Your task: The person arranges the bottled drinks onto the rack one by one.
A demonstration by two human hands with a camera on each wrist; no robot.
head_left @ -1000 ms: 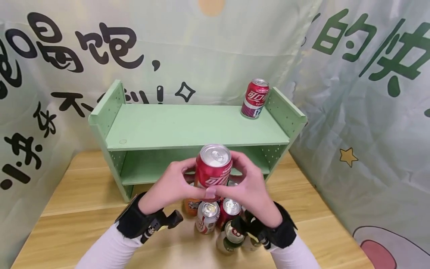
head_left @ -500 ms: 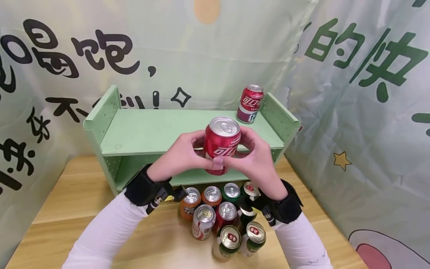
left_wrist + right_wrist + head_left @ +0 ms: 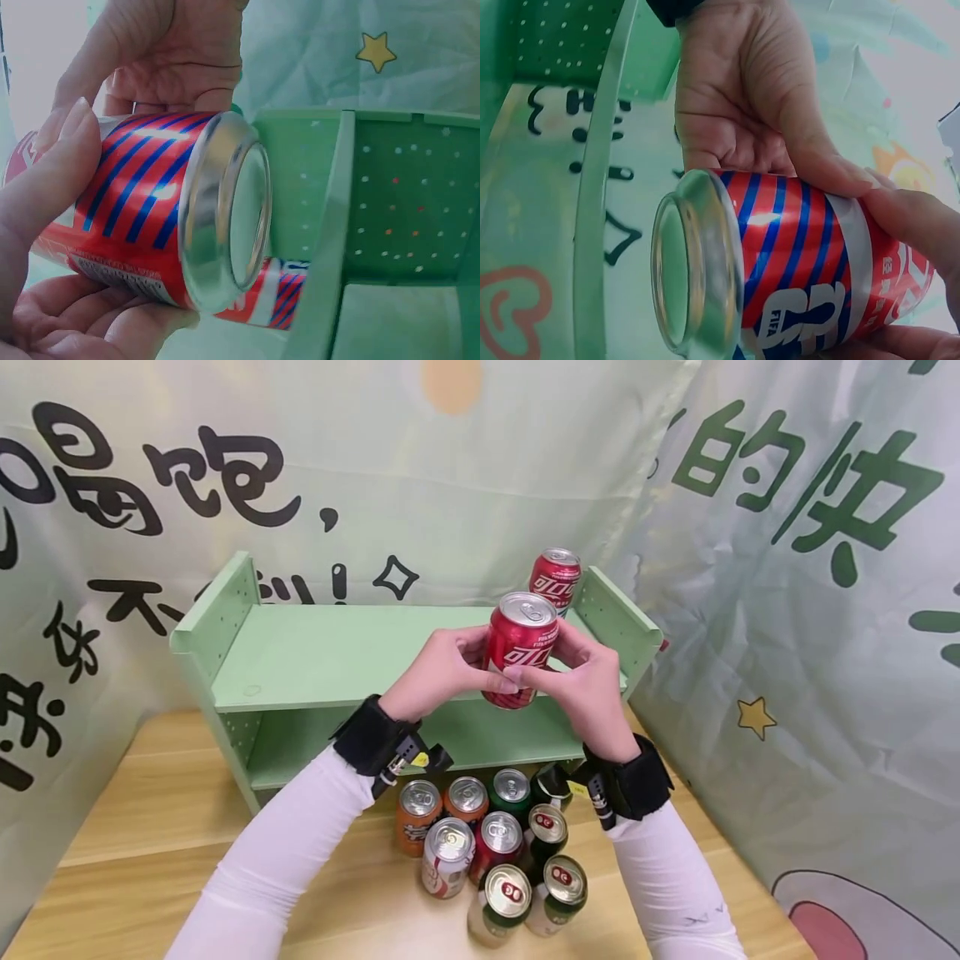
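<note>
Both hands hold one red soda can (image 3: pixel 522 647) in front of the top board of the green shelf (image 3: pixel 360 652). My left hand (image 3: pixel 453 670) grips its left side and my right hand (image 3: pixel 588 685) its right side, the thumbs meeting across the front. In the left wrist view the can's silver bottom and blue-striped side (image 3: pixel 150 180) show. The right wrist view shows the same striped can (image 3: pixel 795 255) with white FIFA lettering. Behind it a second red can (image 3: pixel 555 578) stands at the right end of the top board, partly hidden by the held one.
Below, on the wooden table (image 3: pixel 150 843), several cans stand grouped before the shelf: orange cans (image 3: pixel 417 817), a white can (image 3: pixel 447 857), a dark red can (image 3: pixel 498 843) and green-and-white cans (image 3: pixel 557 893). Raised side panels (image 3: pixel 217 610) bound the shelf; a printed cloth (image 3: pixel 450 485) hangs behind.
Both hands have raised the red can from low in front of the shelf and carried it right, toward the standing can. The grouped cans on the table have come into fuller view.
</note>
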